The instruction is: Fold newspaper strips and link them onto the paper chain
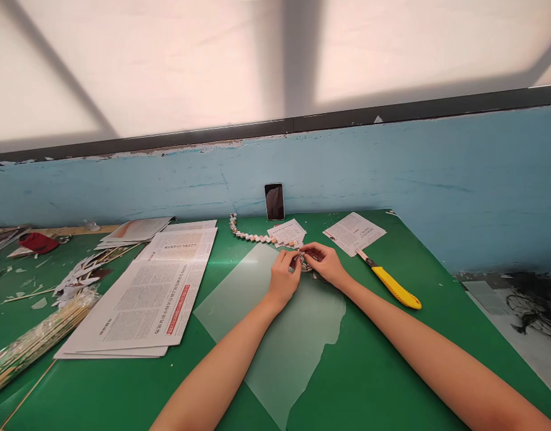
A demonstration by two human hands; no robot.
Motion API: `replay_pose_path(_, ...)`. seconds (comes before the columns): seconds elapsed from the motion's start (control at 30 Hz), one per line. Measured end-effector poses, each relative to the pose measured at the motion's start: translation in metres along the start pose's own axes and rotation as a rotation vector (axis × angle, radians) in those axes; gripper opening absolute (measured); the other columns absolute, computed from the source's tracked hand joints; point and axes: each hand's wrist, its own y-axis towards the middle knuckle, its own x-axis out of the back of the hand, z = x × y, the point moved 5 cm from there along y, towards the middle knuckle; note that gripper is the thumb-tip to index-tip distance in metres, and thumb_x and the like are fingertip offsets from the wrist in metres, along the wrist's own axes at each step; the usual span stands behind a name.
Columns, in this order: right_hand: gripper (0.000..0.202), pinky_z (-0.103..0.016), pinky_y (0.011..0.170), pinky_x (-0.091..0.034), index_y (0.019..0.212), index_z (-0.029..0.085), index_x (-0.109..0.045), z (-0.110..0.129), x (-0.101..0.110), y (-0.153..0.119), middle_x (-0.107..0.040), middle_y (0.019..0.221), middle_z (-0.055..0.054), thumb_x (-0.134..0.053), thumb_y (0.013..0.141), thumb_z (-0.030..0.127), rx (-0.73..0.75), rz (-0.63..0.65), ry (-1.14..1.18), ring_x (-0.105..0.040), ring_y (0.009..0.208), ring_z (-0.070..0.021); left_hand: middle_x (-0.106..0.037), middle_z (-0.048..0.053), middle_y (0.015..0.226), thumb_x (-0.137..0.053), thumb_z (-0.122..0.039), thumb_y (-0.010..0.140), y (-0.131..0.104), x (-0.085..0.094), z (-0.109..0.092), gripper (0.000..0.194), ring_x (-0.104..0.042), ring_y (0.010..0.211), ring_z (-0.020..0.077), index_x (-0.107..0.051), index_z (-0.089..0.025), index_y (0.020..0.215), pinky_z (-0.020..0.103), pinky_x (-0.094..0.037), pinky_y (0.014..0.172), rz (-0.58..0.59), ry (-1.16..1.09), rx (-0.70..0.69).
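A zigzag chain of folded newspaper strips curves over the green table from the back toward my hands. My left hand pinches the near end of this chain, thumb and fingertips together. Close against it, my right hand also grips the chain's end between thumb and forefinger. The fingers partly hide the folds there. Under both hands lies a translucent sheet with a ragged right edge. Small newspaper pieces sit just behind the chain.
A yellow-handled knife lies to the right, its tip on a square newspaper stack. A phone leans on the blue wall. Folded newspapers, bundled sticks and a red object are at left.
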Motion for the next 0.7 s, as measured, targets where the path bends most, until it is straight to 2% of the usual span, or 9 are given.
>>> replay_pose_path(0.23,0.024,-0.037,0.080,-0.059,0.103,0.022,-0.072,0.0045,-0.0005,-0.0001,-0.074,0.098,-0.007,-0.071,0.088,0.041,-0.010,0.007,0.004,-0.070,0.089,-0.0243,-0.064,0.004,0.093,-0.056,-0.018,0.098,0.0000,-0.0003,0.0002,0.016,-0.063,0.078,0.0139,-0.067,-0.022,0.107,0.029,-0.057,0.076,-0.007,0.019,-0.014)
replay_pose_path(0.7,0.021,-0.036,0.079,-0.058,0.103,0.022,-0.071,0.0028,-0.0022,-0.0003,-0.073,0.099,-0.007,-0.071,0.088,0.037,-0.016,0.016,0.042,-0.069,0.088,-0.0234,-0.063,0.003,0.092,-0.057,-0.014,0.096,0.0000,-0.0001,0.0000,0.016,-0.063,0.077,0.0132,-0.066,-0.021,0.107,0.028,-0.057,0.075,-0.015,0.025,-0.024)
